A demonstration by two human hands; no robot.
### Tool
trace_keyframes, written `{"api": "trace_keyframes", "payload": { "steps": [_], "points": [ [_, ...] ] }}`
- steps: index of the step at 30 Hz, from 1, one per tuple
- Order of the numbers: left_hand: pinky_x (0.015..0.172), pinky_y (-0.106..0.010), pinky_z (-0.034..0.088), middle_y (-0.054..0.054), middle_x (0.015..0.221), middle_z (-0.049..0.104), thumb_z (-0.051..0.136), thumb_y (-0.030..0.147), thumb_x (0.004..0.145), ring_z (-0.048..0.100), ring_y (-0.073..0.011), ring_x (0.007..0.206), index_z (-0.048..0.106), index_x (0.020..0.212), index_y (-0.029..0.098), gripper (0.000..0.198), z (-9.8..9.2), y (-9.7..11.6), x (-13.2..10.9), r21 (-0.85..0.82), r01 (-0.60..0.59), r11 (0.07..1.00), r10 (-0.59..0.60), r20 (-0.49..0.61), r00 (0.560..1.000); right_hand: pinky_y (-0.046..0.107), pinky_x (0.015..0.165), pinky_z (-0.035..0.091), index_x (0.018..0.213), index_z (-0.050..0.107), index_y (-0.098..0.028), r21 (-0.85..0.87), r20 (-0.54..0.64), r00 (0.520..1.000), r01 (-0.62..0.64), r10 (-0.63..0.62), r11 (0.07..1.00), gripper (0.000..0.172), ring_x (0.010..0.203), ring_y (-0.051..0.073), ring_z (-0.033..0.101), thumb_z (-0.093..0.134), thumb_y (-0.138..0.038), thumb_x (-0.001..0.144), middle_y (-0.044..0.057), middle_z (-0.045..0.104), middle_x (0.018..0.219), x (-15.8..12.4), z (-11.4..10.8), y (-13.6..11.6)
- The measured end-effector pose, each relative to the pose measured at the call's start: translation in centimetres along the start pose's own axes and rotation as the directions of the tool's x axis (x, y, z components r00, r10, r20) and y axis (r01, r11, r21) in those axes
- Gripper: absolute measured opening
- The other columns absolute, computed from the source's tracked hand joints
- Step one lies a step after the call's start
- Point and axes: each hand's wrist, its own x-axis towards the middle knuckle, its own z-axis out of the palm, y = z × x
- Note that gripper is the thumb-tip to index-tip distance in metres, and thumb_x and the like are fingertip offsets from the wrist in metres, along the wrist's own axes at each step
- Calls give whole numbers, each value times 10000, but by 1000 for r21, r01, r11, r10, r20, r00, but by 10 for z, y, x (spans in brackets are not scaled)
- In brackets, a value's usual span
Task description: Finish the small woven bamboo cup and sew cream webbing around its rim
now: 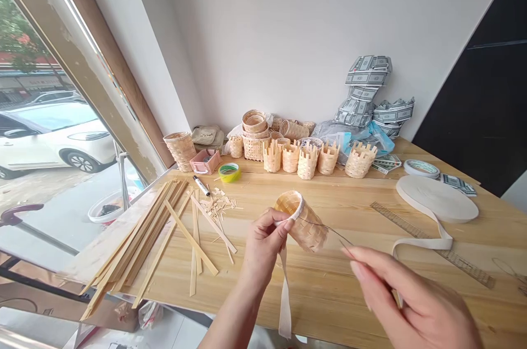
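A small woven wood-strip basket [310, 231] is tilted over the table, its open mouth toward me. My left hand [263, 245] pinches its rim between thumb and fingers, where a white fabric tape [285, 299] is folded along the edge. The tape's loose end hangs below that hand. From the rim a dark thread [325, 225] runs to the right. To the right of the basket, my right hand [399, 288] is closed in a pinch on what looks like a thin needle [344, 246], mostly hidden by the fingertips.
Wood strips [140, 239] and small offcuts [222, 205] lie left, near a marker [201, 185] and yellow tape roll [229, 172]. Several woven baskets [307, 159] line the back. A ruler [428, 242] and a roll of white tape [438, 198] lie right.
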Motion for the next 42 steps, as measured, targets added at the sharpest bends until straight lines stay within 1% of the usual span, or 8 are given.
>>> {"api": "trace_keyframes", "payload": {
  "steps": [3, 8, 15, 27, 31, 35, 38, 42],
  "points": [
    [391, -158, 235, 67, 502, 378, 652, 315, 697, 301, -30, 403, 590, 689, 146, 181, 7, 3, -7, -150, 77, 986, -71, 46, 996, 148, 507, 455, 955, 607, -192, 25, 9, 995, 95, -95, 995, 209, 535, 87, 623, 433, -170, 843, -8, 697, 749, 17, 16, -11],
    [388, -154, 240, 58, 566, 406, 670, 290, 685, 302, -13, 405, 618, 720, 148, 155, 13, 7, -13, -225, 86, 970, -70, 75, 995, 194, 493, 448, 968, 621, -166, 12, 62, 995, 76, -76, 997, 261, 528, 108, 618, 395, -131, 843, 5, 688, 702, 24, 28, -15],
    [386, -167, 231, 43, 597, 413, 670, 293, 687, 315, -18, 416, 657, 720, 156, 141, 14, 7, -14, -193, 70, 979, -52, 94, 994, 203, 502, 453, 962, 628, -163, 11, 50, 995, 88, -89, 996, 273, 557, 114, 628, 384, -120, 846, 23, 696, 746, 25, 25, -17],
    [440, -187, 328, 24, 577, 443, 643, 306, 712, 395, -62, 478, 678, 719, 161, 150, 14, 8, -13, 21, -151, 988, 149, 69, 986, 197, 515, 455, 974, 626, -143, 13, 36, 993, 110, -110, 994, 294, 544, 102, 619, 381, -83, 824, 7, 684, 691, 21, 23, -13],
    [506, -196, 385, 0, 591, 503, 597, 229, 756, 465, -95, 557, 677, 715, 167, 110, 14, 13, -14, 251, -353, 901, 341, 93, 935, 193, 493, 454, 969, 626, -158, 15, 42, 994, 96, -97, 995, 304, 512, 105, 609, 374, -82, 817, 5, 684, 668, 22, 23, -12],
    [523, -189, 404, -6, 623, 532, 555, 147, 778, 491, -90, 566, 668, 801, 178, 119, 12, 14, -17, 473, -543, 694, 529, 176, 830, 186, 456, 436, 844, 640, -174, 15, 52, 998, 22, -23, 1000, 251, 466, 104, 589, 394, -133, 820, -1, 672, 626, 20, 24, -11],
    [510, -178, 405, -6, 630, 538, 536, 139, 789, 498, -81, 549, 657, 849, 183, 142, 10, 11, -19, 538, -611, 581, 588, 242, 772, 184, 444, 418, 751, 605, -192, 30, 93, 994, -66, 62, 997, 238, 453, 102, 571, 384, -187, 841, -15, 645, 591, 17, 25, -9],
    [517, -172, 408, -6, 634, 550, 532, 139, 795, 507, -81, 560, 649, 873, 189, 149, 13, 7, -22, 528, -661, 534, 591, 326, 738, 182, 437, 381, 708, 550, -194, 36, 97, 992, -90, 86, 995, 232, 430, 89, 526, 373, -206, 856, -31, 600, 555, 12, 28, -6]
  ]
}}
